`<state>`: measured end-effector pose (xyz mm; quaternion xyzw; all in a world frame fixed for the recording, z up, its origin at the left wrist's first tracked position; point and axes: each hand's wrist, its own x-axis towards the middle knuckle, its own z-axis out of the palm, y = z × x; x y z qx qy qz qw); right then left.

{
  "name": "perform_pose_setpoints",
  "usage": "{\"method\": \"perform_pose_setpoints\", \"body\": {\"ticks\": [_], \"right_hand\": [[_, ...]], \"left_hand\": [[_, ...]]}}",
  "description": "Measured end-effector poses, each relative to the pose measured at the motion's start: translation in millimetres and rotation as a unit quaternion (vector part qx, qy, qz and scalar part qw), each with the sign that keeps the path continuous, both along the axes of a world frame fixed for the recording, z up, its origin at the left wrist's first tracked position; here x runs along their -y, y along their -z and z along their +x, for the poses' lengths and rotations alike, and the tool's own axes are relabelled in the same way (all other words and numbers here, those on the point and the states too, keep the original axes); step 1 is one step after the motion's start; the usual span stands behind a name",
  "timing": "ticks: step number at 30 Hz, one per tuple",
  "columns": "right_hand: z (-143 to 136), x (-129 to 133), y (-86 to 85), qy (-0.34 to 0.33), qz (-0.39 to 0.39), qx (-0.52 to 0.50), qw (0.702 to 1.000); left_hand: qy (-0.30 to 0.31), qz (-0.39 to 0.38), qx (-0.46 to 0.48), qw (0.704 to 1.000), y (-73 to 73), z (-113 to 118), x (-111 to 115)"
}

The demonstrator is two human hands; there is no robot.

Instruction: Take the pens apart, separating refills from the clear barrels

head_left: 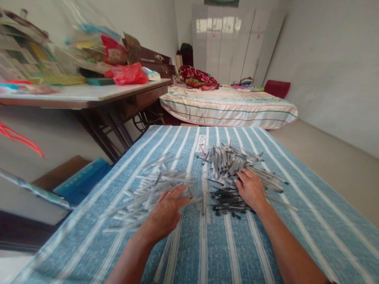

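Observation:
My left hand (167, 209) rests over the right side of a loose pile of clear pen barrels (148, 197), its fingers stretched out. Thin black refills or dark pen parts (227, 199) lie in a heap right of the middle, with small black caps at its near edge. Behind them is a pile of pens (222, 159) with clear barrels. My right hand (250, 187) touches the right part of these piles with bent fingers; whatever its fingertips hold is too small to make out. A few barrels lie lengthwise between the two hands.
A blue striped cloth (296, 221) covers the table. Printed lettering (201, 144) shows near its far side. A side table (118, 91) at the left bears bags and a red plastic bag (130, 74). Beyond stand a bed (231, 106) and a white wardrobe (225, 47).

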<state>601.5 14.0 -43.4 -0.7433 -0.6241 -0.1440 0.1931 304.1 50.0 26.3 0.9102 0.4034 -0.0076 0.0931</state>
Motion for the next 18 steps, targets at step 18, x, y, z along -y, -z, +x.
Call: {"method": "perform_pose_setpoints", "body": {"ticks": [18], "right_hand": [[-1, 1, -2.7, 0.007, -0.010, 0.000, 1.000]], "left_hand": [[0.002, 0.264, 0.010, 0.964, 35.9, -17, 27]]}}
